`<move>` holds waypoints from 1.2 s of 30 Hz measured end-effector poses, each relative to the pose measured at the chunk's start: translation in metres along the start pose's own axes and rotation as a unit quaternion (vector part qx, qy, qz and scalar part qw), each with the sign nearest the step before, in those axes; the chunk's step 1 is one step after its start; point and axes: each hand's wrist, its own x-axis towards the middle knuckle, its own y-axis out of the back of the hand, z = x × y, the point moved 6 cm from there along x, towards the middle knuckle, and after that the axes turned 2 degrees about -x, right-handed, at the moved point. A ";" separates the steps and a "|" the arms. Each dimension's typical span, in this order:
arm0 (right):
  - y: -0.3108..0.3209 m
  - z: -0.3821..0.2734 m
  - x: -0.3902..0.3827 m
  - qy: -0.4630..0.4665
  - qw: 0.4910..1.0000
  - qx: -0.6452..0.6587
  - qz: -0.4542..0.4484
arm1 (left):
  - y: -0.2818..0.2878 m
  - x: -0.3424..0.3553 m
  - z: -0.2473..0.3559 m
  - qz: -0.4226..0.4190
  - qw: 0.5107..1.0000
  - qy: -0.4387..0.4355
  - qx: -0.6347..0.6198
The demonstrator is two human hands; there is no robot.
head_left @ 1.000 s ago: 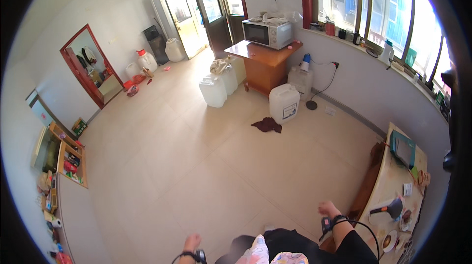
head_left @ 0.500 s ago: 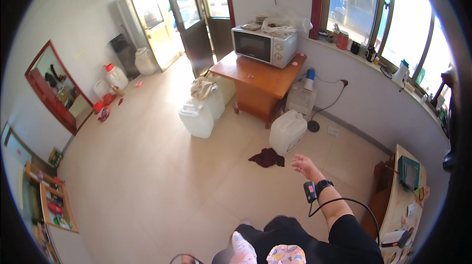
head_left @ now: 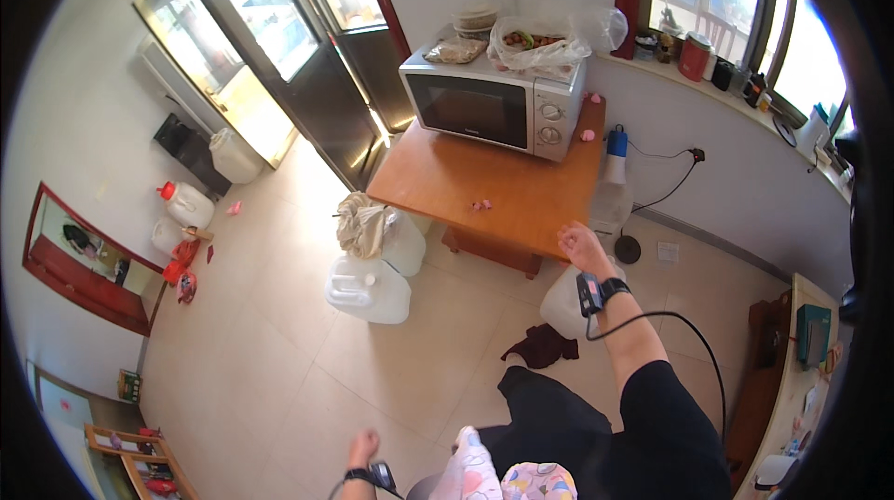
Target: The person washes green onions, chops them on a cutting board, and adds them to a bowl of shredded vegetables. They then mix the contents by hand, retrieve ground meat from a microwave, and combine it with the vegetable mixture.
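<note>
My right hand (head_left: 585,247) is near the front right corner of a brown wooden table (head_left: 419,179), its fingers loosely curled with nothing visible in them. Below it, partly hidden by the forearm, stands a white plastic jug (head_left: 568,304). A dark red cloth (head_left: 542,347) lies on the floor beside that jug, next to my foot. My left hand (head_left: 363,447) hangs low over the floor, its fingers curled in and apparently holding nothing. On the table stands a silver microwave (head_left: 470,114), topped by a plastic bag of food (head_left: 531,42) and stacked plates (head_left: 477,18).
Translucent jugs (head_left: 368,290) stand left of the table, with a beige cloth (head_left: 361,225) on one. A blue and white megaphone (head_left: 616,155) and a black cable (head_left: 666,197) are by the wall. A side table (head_left: 810,300) stands at the right. Glass doors (head_left: 307,62) are at the back.
I have come closer to the table and microwave. My left hand has come further into view at the bottom. The right hand is now by the table corner.
</note>
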 end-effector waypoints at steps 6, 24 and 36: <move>-0.035 -0.013 0.145 0.030 0.997 0.077 -0.007 | -0.084 -0.024 -0.099 -0.200 0.972 0.124 -0.015; -0.055 -0.014 0.242 0.102 0.969 0.210 0.086 | 0.263 0.379 0.323 0.019 0.952 -0.287 -0.108; -0.172 -0.030 0.271 0.077 0.978 -0.196 0.007 | 0.186 0.284 0.524 -0.322 0.832 -0.351 -0.283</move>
